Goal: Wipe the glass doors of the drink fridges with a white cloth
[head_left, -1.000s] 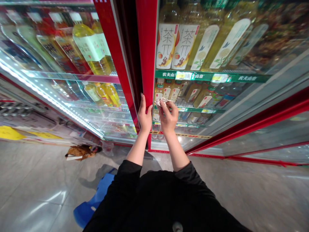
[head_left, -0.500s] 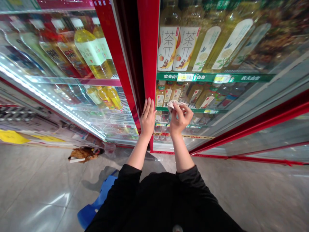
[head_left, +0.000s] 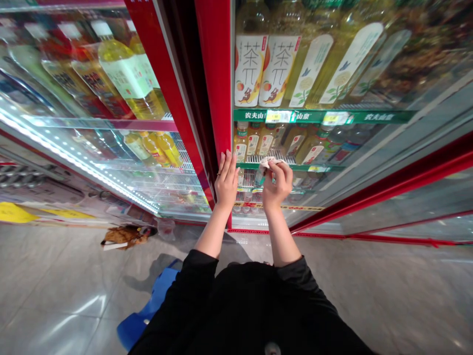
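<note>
My left hand (head_left: 226, 182) lies flat with its fingers stretched out against the red door frame (head_left: 217, 88) of a drinks fridge. To the right of it, my right hand (head_left: 277, 186) is closed on a crumpled whitish cloth (head_left: 270, 162), held up at the glass door (head_left: 254, 175). Whether the cloth is touching the glass, I cannot tell for sure. Behind the glass stand tea bottles (head_left: 280, 71) with white labels, above a green shelf strip (head_left: 377, 117) with price tags. Smaller bottles (head_left: 265, 140) fill the shelf below.
A second lit fridge with bottles (head_left: 121, 69) is on the left. Low on the right runs a slanting red door edge (head_left: 388, 185). A blue plastic stool (head_left: 155, 301) stands on the grey floor by my left side, and a brown item (head_left: 123, 236) lies near the left fridge.
The cloth in my right hand has shifted slightly relative to the shelf behind the glass. My left hand stays on the frame. The view has turned a little to the right.
</note>
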A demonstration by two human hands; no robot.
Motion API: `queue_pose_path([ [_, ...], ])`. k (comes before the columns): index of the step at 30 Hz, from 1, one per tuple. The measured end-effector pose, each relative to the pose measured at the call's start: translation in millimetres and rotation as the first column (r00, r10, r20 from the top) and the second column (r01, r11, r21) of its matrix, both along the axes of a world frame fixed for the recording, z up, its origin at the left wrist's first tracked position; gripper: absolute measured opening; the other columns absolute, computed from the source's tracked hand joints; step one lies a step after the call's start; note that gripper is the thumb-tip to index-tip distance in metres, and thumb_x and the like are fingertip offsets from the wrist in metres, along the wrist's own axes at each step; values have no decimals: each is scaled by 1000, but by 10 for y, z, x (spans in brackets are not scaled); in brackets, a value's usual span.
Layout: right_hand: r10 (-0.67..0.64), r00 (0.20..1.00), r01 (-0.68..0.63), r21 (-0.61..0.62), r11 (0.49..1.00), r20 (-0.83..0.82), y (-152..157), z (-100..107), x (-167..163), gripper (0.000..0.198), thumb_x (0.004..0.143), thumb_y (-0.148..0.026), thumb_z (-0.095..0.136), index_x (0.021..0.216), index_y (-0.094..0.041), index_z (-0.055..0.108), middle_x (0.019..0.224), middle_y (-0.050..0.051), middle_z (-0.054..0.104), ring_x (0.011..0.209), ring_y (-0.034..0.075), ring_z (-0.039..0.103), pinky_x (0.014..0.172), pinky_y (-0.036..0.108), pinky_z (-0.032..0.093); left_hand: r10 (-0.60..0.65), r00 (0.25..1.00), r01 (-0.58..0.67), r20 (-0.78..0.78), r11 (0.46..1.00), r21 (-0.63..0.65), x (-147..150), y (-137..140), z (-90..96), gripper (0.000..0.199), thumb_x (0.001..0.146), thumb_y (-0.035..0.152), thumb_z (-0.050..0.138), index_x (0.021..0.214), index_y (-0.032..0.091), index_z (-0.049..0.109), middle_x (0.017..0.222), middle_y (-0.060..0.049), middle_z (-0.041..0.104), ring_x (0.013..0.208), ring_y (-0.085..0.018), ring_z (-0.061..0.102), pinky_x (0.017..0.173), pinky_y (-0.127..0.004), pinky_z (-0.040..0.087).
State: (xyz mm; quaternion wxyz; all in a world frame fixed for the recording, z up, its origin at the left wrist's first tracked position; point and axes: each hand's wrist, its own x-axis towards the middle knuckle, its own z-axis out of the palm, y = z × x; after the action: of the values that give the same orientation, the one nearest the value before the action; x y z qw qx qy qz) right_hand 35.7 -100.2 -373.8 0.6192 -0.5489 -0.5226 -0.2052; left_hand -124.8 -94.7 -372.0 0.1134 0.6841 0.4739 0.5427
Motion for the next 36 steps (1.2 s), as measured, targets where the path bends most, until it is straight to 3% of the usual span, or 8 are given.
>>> queue_pose_path([
  [6, 58, 996, -54, -58, 997, 61, 151, 113, -152, 35, 118, -37, 48, 118, -25, 81, 116, 10, 81, 114, 25, 79, 99, 44, 69, 20, 1000, -20, 5, 1000, -6, 11, 84, -98, 49, 120, 43, 42, 163, 25, 58, 177, -7, 52, 175, -26, 22, 150, -45, 16],
  [11, 203, 965, -186, -114, 976, 164, 41, -40, -111, 33, 119, -36, 50, 121, -28, 82, 115, 9, 85, 104, 21, 78, 98, 37, 65, 34, 999, -34, -13, 999, 9, -9, 120, -159, 52, 120, 46, 41, 162, 22, 59, 176, -10, 53, 175, -26, 22, 149, -42, 15],
  [14, 152, 980, -141, -93, 986, 125, -8, -117, 93, 38, 119, -37, 47, 115, -25, 83, 110, 14, 83, 99, 24, 75, 94, 40, 63, 59, 998, -58, -36, 998, 38, -10, 120, -177, 52, 121, 44, 38, 162, 22, 59, 175, -10, 54, 174, -25, 23, 149, -41, 16],
  [17, 57, 998, -55, -51, 997, 41, 61, -80, 251, 40, 120, -39, 47, 113, -22, 83, 109, 17, 80, 106, 27, 72, 100, 47, 61, 68, 997, -66, -38, 996, 54, -4, 125, -196, 51, 121, 43, 38, 162, 22, 59, 175, -9, 54, 175, -25, 23, 149, -45, 18],
  [20, 14, 1000, -14, -35, 999, 2, 179, 2, 238, 37, 119, -40, 49, 116, -25, 83, 112, 14, 77, 112, 28, 71, 107, 52, 60, 67, 998, -66, -16, 997, 31, 2, 134, -215, 49, 120, 41, 39, 162, 25, 59, 176, -7, 53, 175, -25, 21, 149, -47, 16],
  [28, 203, 959, -200, -35, 979, 198, 76, -139, 83, 37, 119, -37, 50, 118, -26, 85, 111, 9, 83, 109, 24, 76, 101, 42, 65, 62, 998, -61, -32, 998, 33, -14, 124, -216, 51, 120, 39, 37, 164, 21, 56, 180, -8, 48, 176, -25, 17, 150, -42, 13],
  [32, 123, 979, -124, -6, 992, 161, -3, -151, 373, 39, 119, -39, 50, 112, -25, 85, 106, 12, 82, 103, 25, 75, 95, 43, 65, 90, 995, -88, -30, 995, 55, -24, 98, -197, 50, 120, 36, 37, 162, 24, 59, 176, -6, 54, 174, -24, 26, 149, -42, 20],
  [36, -1, 997, 0, 8, 1000, 74, 74, -8, 497, 39, 119, -37, 46, 114, -25, 83, 107, 15, 78, 105, 27, 72, 99, 48, 62, 67, 995, -60, -78, 994, 89, 79, 62, -132, 46, 117, 35, 42, 158, 29, 64, 165, -5, 66, 167, -26, 44, 146, -49, 31],
])
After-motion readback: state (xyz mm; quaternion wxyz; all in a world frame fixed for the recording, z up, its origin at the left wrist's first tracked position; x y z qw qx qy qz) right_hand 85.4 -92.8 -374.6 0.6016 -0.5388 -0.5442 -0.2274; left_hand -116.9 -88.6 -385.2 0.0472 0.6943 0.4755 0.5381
